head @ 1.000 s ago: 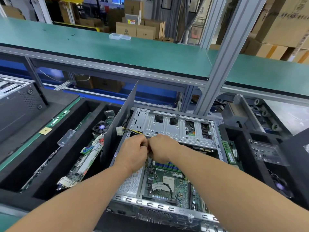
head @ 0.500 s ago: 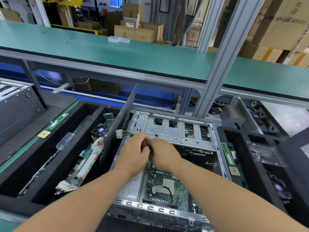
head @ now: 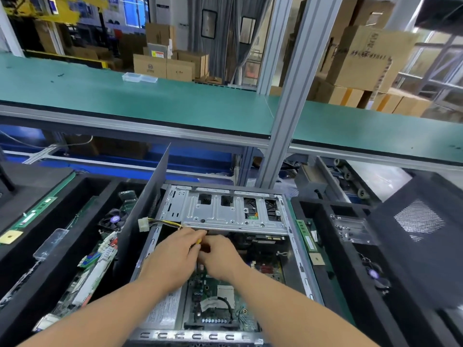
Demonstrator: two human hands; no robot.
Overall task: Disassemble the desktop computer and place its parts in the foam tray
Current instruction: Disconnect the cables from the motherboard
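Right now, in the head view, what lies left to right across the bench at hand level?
Left foam tray with a circuit board → upright grey side panel → open computer case, both hands inside → green memory stick → right foam tray.

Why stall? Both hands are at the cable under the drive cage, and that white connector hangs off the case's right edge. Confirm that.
Wrong side. The head view shows the white connector off the case's left edge. The left hand and right hand do meet at the cable below the drive cage.
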